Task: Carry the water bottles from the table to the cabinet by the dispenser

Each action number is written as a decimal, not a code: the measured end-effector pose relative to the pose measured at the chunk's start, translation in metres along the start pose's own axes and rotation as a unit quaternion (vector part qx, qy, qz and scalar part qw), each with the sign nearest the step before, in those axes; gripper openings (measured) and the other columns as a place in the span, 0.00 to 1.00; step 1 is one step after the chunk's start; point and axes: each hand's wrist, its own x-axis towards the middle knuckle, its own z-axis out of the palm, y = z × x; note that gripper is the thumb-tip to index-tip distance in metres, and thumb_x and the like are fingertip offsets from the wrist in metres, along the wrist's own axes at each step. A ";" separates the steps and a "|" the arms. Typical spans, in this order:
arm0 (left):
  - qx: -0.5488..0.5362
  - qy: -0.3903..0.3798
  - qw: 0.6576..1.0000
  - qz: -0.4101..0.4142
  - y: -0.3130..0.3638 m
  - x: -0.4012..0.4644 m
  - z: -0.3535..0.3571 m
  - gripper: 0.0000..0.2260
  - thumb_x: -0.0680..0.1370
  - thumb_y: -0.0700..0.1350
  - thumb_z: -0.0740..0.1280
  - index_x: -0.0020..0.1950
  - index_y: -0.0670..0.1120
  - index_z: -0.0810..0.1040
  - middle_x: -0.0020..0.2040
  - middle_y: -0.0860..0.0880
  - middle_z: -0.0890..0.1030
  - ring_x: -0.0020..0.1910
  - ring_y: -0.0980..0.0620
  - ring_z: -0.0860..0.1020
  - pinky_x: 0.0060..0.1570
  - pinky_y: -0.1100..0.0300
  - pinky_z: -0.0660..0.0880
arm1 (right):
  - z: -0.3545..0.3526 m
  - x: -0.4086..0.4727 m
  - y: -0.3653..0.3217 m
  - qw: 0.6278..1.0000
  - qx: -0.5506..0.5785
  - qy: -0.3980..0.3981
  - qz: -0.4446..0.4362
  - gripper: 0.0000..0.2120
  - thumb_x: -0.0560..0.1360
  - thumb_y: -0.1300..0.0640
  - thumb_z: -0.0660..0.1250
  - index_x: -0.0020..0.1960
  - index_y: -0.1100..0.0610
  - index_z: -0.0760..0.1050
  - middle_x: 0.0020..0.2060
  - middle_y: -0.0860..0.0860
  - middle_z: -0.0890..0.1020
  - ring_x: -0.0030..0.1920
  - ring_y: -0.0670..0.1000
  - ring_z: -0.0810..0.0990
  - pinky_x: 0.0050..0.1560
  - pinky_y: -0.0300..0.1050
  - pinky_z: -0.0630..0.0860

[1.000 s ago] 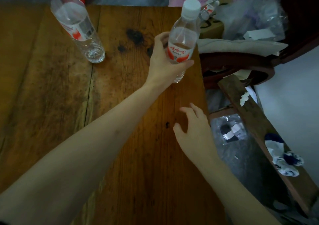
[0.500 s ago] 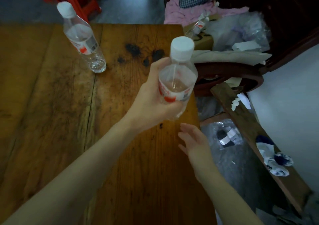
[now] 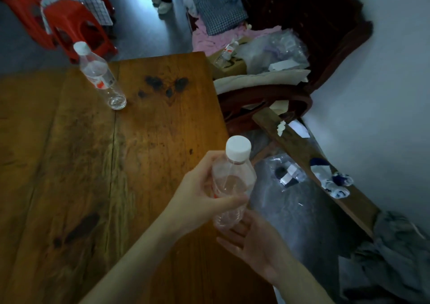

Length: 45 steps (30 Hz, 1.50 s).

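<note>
My left hand (image 3: 200,199) grips a clear water bottle (image 3: 232,182) with a white cap and red label, lifted off the wooden table (image 3: 93,187) above its right edge. Just below the bottle's base, my right hand (image 3: 253,245) lies palm up with relaxed fingers and holds nothing; whether it touches the base I cannot tell. A second, identical bottle (image 3: 100,77) stands upright on the table's far left part.
To the right of the table stands a dark wooden chair (image 3: 302,47) piled with cloth, plastic bags and another small bottle. A wooden plank (image 3: 314,164) with a sock leans by the white wall. Red stools (image 3: 74,26) and a person's feet (image 3: 162,5) are beyond the table.
My left hand has carried the bottle toward me and past the table's right edge. My right hand has come in under its base. The view has tilted up.
</note>
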 end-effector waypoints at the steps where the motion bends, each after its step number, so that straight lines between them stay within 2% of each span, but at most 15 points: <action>1: 0.018 -0.004 1.000 0.007 0.005 -0.005 0.007 0.28 0.71 0.41 0.80 0.67 0.53 0.74 0.58 0.57 0.82 0.60 0.56 0.82 0.60 0.54 0.79 | -0.009 -0.008 0.005 1.000 0.006 0.002 0.002 0.19 0.77 0.51 0.64 0.65 0.59 0.78 0.57 0.60 0.84 0.57 0.58 0.82 0.51 0.54 0.81; 7: 0.064 -0.070 0.995 0.030 0.038 -0.035 0.046 0.29 0.69 0.42 0.81 0.67 0.53 0.76 0.59 0.60 0.82 0.59 0.60 0.81 0.58 0.65 0.78 | -0.052 -0.067 0.028 0.998 0.046 -0.013 -0.030 0.19 0.77 0.52 0.65 0.64 0.59 0.78 0.58 0.58 0.84 0.61 0.57 0.81 0.57 0.55 0.79; 12: 0.095 -0.134 0.983 0.081 0.058 -0.056 0.063 0.33 0.68 0.48 0.81 0.70 0.55 0.71 0.62 0.60 0.80 0.63 0.57 0.80 0.61 0.54 0.80 | -0.073 -0.101 0.056 0.994 0.094 0.000 -0.052 0.21 0.76 0.56 0.68 0.67 0.61 0.76 0.60 0.59 0.83 0.63 0.58 0.80 0.53 0.53 0.81; 16: 0.093 -0.195 0.970 0.113 0.068 -0.068 0.067 0.33 0.69 0.51 0.80 0.71 0.52 0.72 0.63 0.55 0.81 0.63 0.52 0.81 0.61 0.47 0.80 | -0.077 -0.121 0.083 0.982 0.165 0.007 -0.089 0.20 0.78 0.51 0.63 0.64 0.63 0.77 0.60 0.62 0.82 0.62 0.60 0.81 0.60 0.56 0.77; 18: 0.102 -0.230 0.959 0.129 0.071 -0.075 0.069 0.32 0.68 0.51 0.81 0.70 0.53 0.73 0.61 0.56 0.82 0.61 0.54 0.82 0.61 0.49 0.80 | -0.076 -0.130 0.098 0.974 0.194 0.010 -0.119 0.22 0.79 0.48 0.61 0.62 0.64 0.77 0.59 0.63 0.82 0.59 0.60 0.82 0.63 0.57 0.74; 22: 0.099 -0.283 0.940 0.160 0.081 -0.097 0.067 0.30 0.67 0.50 0.80 0.67 0.54 0.74 0.59 0.58 0.83 0.59 0.57 0.82 0.60 0.55 0.81 | -0.069 -0.153 0.138 0.955 0.247 0.014 -0.167 0.25 0.80 0.46 0.59 0.68 0.64 0.73 0.62 0.64 0.80 0.62 0.60 0.80 0.64 0.56 0.74; 24: 0.097 -0.310 0.930 0.173 0.086 -0.106 0.067 0.32 0.67 0.51 0.82 0.68 0.52 0.75 0.60 0.56 0.83 0.61 0.54 0.82 0.60 0.51 0.81 | -0.062 -0.167 0.157 0.945 0.268 0.016 -0.188 0.25 0.80 0.46 0.58 0.67 0.64 0.75 0.62 0.63 0.80 0.61 0.60 0.81 0.63 0.56 0.73; 27: 0.088 -0.354 0.912 0.188 0.097 -0.122 0.073 0.33 0.67 0.54 0.79 0.69 0.50 0.74 0.61 0.54 0.83 0.62 0.52 0.82 0.61 0.48 0.81 | -0.055 -0.189 0.186 0.930 0.293 0.025 -0.221 0.26 0.80 0.47 0.58 0.66 0.66 0.76 0.62 0.64 0.80 0.59 0.59 0.82 0.61 0.54 0.76; 30: 0.068 -0.406 0.889 0.198 0.109 -0.145 0.088 0.33 0.66 0.53 0.78 0.69 0.49 0.74 0.60 0.54 0.83 0.61 0.51 0.82 0.61 0.50 0.81 | -0.054 -0.213 0.215 0.910 0.327 0.048 -0.251 0.28 0.78 0.47 0.58 0.67 0.68 0.74 0.60 0.64 0.81 0.56 0.59 0.84 0.57 0.52 0.79; 32: 0.044 -0.445 0.872 0.200 0.117 -0.162 0.101 0.33 0.66 0.52 0.79 0.69 0.48 0.75 0.60 0.52 0.84 0.60 0.50 0.83 0.59 0.51 0.81 | -0.054 -0.229 0.237 0.893 0.354 0.067 -0.270 0.27 0.79 0.47 0.58 0.67 0.68 0.74 0.60 0.65 0.81 0.56 0.60 0.83 0.59 0.54 0.77; 36: 0.022 -0.519 0.828 0.214 0.127 -0.205 0.128 0.31 0.68 0.45 0.81 0.68 0.46 0.76 0.58 0.53 0.85 0.58 0.52 0.84 0.56 0.59 0.81 | -0.056 -0.263 0.289 0.862 0.395 0.100 -0.302 0.27 0.81 0.46 0.56 0.66 0.68 0.75 0.61 0.65 0.80 0.59 0.61 0.82 0.61 0.56 0.78; 40: -0.006 -0.593 0.776 0.216 0.129 -0.268 0.148 0.27 0.68 0.46 0.78 0.67 0.50 0.77 0.57 0.53 0.85 0.58 0.52 0.84 0.55 0.64 0.79 | -0.054 -0.297 0.355 0.817 0.453 0.123 -0.334 0.29 0.76 0.49 0.62 0.71 0.67 0.70 0.66 0.64 0.76 0.60 0.63 0.78 0.51 0.58 0.82; 42: -0.005 -0.631 0.745 0.216 0.126 -0.304 0.156 0.27 0.68 0.46 0.78 0.66 0.53 0.77 0.58 0.54 0.85 0.59 0.53 0.84 0.56 0.64 0.78 | -0.051 -0.312 0.396 0.796 0.473 0.134 -0.353 0.31 0.77 0.49 0.61 0.73 0.68 0.67 0.67 0.65 0.75 0.60 0.63 0.78 0.48 0.57 0.83; 43: -0.001 -0.649 0.729 0.219 0.124 -0.323 0.160 0.27 0.68 0.46 0.78 0.66 0.53 0.76 0.58 0.54 0.85 0.59 0.53 0.83 0.57 0.63 0.78 | -0.048 -0.320 0.419 0.786 0.481 0.139 -0.363 0.29 0.79 0.48 0.60 0.72 0.68 0.68 0.67 0.65 0.75 0.60 0.63 0.79 0.51 0.57 0.83; 45: 0.008 -0.682 0.696 0.225 0.120 -0.361 0.165 0.28 0.68 0.46 0.79 0.66 0.53 0.76 0.60 0.54 0.85 0.61 0.53 0.83 0.59 0.62 0.78 | -0.038 -0.335 0.466 0.761 0.501 0.153 -0.383 0.28 0.80 0.48 0.58 0.70 0.69 0.70 0.66 0.66 0.77 0.63 0.63 0.79 0.61 0.54 0.79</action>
